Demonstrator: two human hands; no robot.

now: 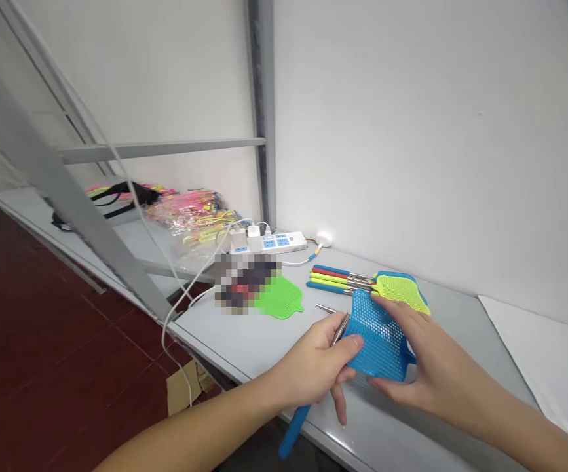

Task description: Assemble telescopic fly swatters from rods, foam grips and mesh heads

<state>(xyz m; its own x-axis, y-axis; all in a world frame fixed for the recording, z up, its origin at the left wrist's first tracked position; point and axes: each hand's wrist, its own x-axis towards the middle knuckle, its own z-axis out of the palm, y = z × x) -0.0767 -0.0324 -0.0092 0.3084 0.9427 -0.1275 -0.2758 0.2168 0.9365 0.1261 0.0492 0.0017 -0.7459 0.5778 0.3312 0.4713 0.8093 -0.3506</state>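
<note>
My left hand is closed around a telescopic handle, whose blue grip sticks out below the fist and whose metal rod shows above it. Its thumb presses on a blue fly swatter head, a perforated plastic square. My right hand grips that same head by its edges, with the short neck pointing toward the right palm. Another thin metal rod end shows just beyond the left fingers. Behind the hands lie several fly swatters side by side, with blue, red and yellow handles and yellow and blue heads.
On the grey tabletop lies a green swatter head beside a pixelated patch. Farther back are a power strip with cables and bagged colourful items. A metal frame post stands left; a white sheet lies right.
</note>
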